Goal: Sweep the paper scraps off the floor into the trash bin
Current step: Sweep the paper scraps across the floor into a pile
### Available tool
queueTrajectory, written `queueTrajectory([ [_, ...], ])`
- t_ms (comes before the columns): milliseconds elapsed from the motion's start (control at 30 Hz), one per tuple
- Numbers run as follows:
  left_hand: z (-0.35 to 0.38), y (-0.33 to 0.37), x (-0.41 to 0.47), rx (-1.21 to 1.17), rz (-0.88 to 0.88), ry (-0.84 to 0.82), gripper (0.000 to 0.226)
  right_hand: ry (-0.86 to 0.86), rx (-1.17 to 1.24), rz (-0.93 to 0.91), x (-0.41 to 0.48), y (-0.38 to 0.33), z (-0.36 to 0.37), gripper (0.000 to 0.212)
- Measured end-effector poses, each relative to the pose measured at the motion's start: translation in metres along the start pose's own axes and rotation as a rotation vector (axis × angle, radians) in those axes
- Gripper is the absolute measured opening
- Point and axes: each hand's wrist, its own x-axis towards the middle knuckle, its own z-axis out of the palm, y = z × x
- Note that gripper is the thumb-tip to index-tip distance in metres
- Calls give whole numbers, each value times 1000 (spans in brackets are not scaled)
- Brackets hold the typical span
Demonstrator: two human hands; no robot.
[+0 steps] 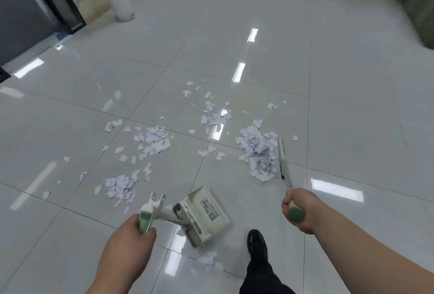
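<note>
1. Fingers of the right hand [299, 209] are wrapped round the green top of the broom handle [296, 214]; those of the left hand [131, 239] are clamped on the green grip of the dustpan [206, 214], which is tilted and blurred, so I cannot tell whether its lip touches the floor [352, 110]
2. The paper scraps [256, 150] lie in heaps on the glossy tile: the largest is touching the broom head [281, 160], a second heap [155, 140] lies well to the left, a third heap [119, 187] is nearer the dustpan, and a few bits lie beside the black shoe [257, 241]; no trash bin is in view
3. The scraps look thin, flat and very light, so they will likely skate on the slick tile and flutter under a quick stroke
4. They are best worked only through the broom, with short slow pulls toward the pan
5. Holding the handle at its very top gives reach but probably little pressure at the head
6. The pan looks like light, stiff plastic, and its lip should sit flat or the flat bits will slip under it
</note>
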Motion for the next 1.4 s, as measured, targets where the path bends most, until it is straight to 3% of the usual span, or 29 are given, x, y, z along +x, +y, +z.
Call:
queueTrajectory([
  [233,36,98,32,11,-74,-9,11,5,-82,75,85,-89,-25,24],
  [433,61,150,50,21,-139,-27,9,-111,-144,178,109,-124,21,23],
  [667,59,156,49,38,-208,4,6,-303,-182,306,85,-118,96,17],
  [933,41,128,59,2,-275,50,7,-460,-151,282,67,-135,162,23],
  [1167,20,102,79,-15,-184,42,16,-408,-228,157,33,-139,158,22],
  [1400,6,86,97,-40,-132,27,14,-220,-225,55,4,-116,137,19],
])
